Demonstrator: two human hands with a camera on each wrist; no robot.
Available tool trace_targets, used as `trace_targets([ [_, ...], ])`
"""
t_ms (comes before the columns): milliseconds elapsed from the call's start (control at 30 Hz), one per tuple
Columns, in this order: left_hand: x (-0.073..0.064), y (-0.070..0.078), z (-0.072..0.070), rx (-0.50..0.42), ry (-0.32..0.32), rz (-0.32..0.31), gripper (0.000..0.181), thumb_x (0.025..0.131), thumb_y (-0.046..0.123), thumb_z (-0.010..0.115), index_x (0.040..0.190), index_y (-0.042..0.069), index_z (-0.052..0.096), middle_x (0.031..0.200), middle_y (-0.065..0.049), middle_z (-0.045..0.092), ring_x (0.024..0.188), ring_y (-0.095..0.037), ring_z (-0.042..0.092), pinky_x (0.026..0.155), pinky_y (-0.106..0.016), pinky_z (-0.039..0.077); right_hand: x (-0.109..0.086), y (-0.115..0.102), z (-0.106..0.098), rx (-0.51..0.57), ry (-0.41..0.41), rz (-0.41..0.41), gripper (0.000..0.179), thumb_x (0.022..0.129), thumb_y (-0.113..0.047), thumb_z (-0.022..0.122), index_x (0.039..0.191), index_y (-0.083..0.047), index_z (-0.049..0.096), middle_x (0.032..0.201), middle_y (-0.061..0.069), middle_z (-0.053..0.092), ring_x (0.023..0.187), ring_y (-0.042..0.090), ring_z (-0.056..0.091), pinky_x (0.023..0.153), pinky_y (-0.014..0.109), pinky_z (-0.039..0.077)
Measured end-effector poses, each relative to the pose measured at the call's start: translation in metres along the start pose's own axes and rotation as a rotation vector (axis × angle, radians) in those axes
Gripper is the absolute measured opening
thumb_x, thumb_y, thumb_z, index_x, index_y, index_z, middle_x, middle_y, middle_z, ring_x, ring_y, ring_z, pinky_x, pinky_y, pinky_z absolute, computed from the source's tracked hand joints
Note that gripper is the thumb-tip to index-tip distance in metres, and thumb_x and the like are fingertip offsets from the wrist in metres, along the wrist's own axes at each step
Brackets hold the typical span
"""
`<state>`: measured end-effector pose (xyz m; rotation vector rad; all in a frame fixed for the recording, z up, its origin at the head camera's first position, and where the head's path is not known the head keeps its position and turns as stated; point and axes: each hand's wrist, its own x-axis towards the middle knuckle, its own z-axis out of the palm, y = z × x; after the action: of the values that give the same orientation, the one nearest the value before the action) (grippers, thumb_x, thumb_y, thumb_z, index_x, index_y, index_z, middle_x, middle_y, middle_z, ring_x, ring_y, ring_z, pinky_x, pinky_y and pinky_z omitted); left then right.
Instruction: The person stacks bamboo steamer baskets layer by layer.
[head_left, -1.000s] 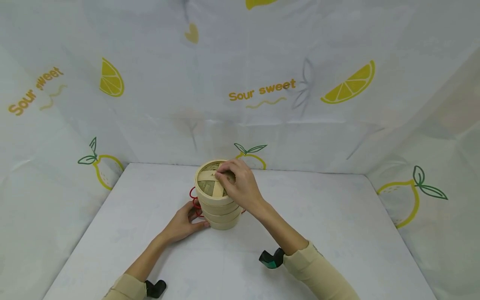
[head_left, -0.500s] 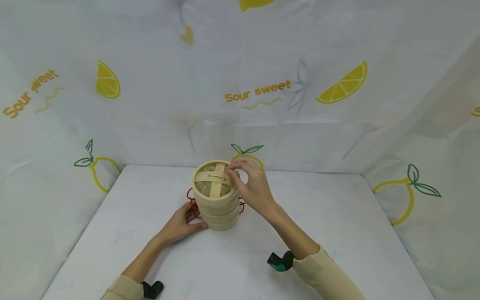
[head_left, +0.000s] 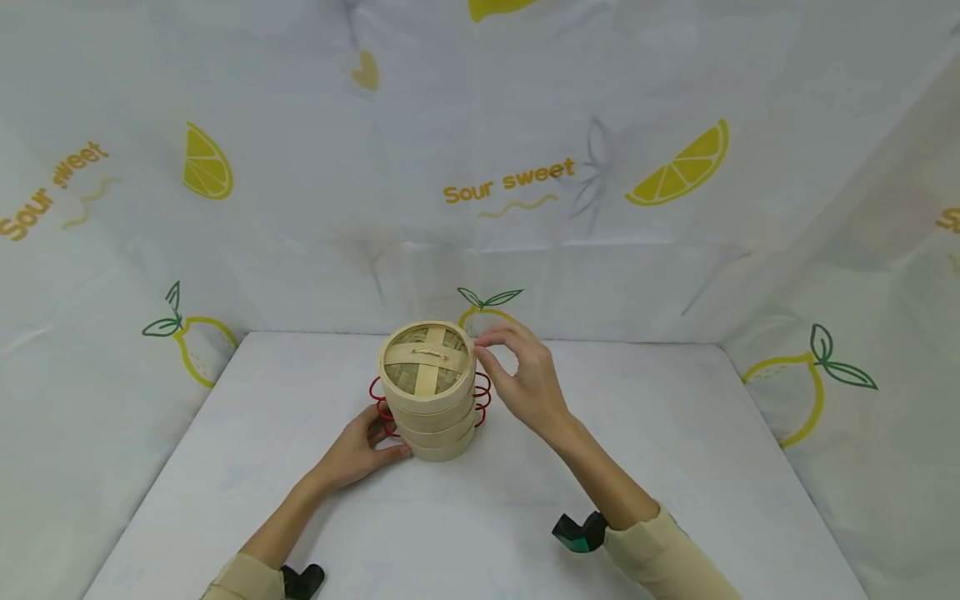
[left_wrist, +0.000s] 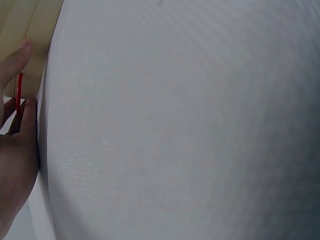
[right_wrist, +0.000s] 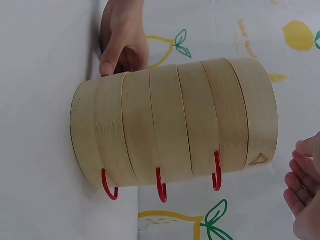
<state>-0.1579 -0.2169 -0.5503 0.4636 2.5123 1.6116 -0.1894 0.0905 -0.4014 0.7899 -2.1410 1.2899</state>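
Observation:
A bamboo steamer (head_left: 435, 423) of several stacked tiers stands upright on the white table. Its woven lid (head_left: 427, 380) sits on top, with crossed strips and a small loop handle. Red ring handles (head_left: 482, 392) stick out from both sides of the tiers. Low on the steamer's left side, my left hand (head_left: 354, 452) holds the bottom tier, thumb in front and fingers behind by a red ring. Just right of the lid's rim, my right hand (head_left: 531, 382) hovers with loosely bent fingers and holds nothing. In the right wrist view a gap shows between its fingers and the lid (right_wrist: 261, 112).
The white tabletop (head_left: 465, 533) runs toward me and to both sides. Behind and beside it hangs a pale sheet (head_left: 337, 275) with lemon prints. Dark wrist-worn devices (head_left: 581, 533) sit by both sleeves.
My right hand has let go of the lid's loop handle and moved right, off the lid. My left hand keeps its place at the steamer's base. The head view has shifted slightly.

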Motion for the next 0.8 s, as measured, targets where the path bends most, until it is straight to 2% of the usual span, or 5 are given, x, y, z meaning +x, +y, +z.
trace_targets([
  [200, 0.001, -0.003, -0.003, -0.028, -0.021, 0.005, 0.076, 0.09, 0.019, 0.091, 0.152, 0.0, 0.051, 0.148, -0.02, 0.063, 0.142, -0.04, 0.063, 0.122, -0.039, 0.055, -0.005, 0.003, -0.004, -0.008, 0.029, -0.021, 0.01, 0.095, -0.002, 0.082, 0.104, 0.001, 0.078, 0.106, 0.012, 0.078, 0.11, 0.03, 0.074, 0.103, 0.045, 0.064],
  [367, 0.0, -0.005, -0.006, -0.051, -0.021, 0.0, 0.075, 0.09, 0.016, 0.091, 0.152, 0.0, 0.051, 0.148, -0.02, 0.063, 0.142, -0.039, 0.063, 0.119, -0.023, 0.055, -0.008, 0.005, -0.01, 0.002, 0.048, -0.037, 0.01, 0.094, -0.001, 0.082, 0.104, 0.001, 0.079, 0.106, 0.012, 0.078, 0.11, 0.031, 0.075, 0.104, 0.043, 0.064],
  [500, -0.002, -0.003, -0.008, -0.06, -0.02, -0.012, 0.077, 0.09, 0.017, 0.091, 0.154, 0.001, 0.05, 0.15, -0.017, 0.062, 0.143, -0.033, 0.062, 0.119, -0.017, 0.052, -0.012, 0.008, -0.016, -0.008, 0.061, -0.023, 0.011, 0.093, 0.0, 0.083, 0.104, 0.0, 0.079, 0.105, 0.012, 0.078, 0.109, 0.031, 0.075, 0.105, 0.033, 0.063],
  [667, -0.009, 0.005, -0.012, 0.02, 0.01, -0.012, 0.078, 0.091, 0.022, 0.091, 0.154, 0.003, 0.05, 0.149, -0.016, 0.063, 0.143, -0.032, 0.062, 0.123, -0.033, 0.055, -0.019, 0.016, -0.026, -0.014, 0.064, -0.002, 0.011, 0.093, 0.001, 0.083, 0.103, 0.0, 0.078, 0.105, 0.012, 0.078, 0.107, 0.031, 0.075, 0.107, 0.016, 0.057],
  [800, -0.017, 0.016, -0.023, 0.122, 0.037, -0.011, 0.08, 0.09, 0.022, 0.092, 0.154, 0.0, 0.05, 0.148, -0.019, 0.064, 0.14, -0.039, 0.062, 0.121, -0.049, 0.055, -0.025, 0.025, -0.037, -0.024, 0.076, -0.005, 0.012, 0.092, 0.003, 0.083, 0.103, 0.001, 0.078, 0.105, 0.013, 0.078, 0.107, 0.033, 0.075, 0.106, 0.011, 0.054],
])
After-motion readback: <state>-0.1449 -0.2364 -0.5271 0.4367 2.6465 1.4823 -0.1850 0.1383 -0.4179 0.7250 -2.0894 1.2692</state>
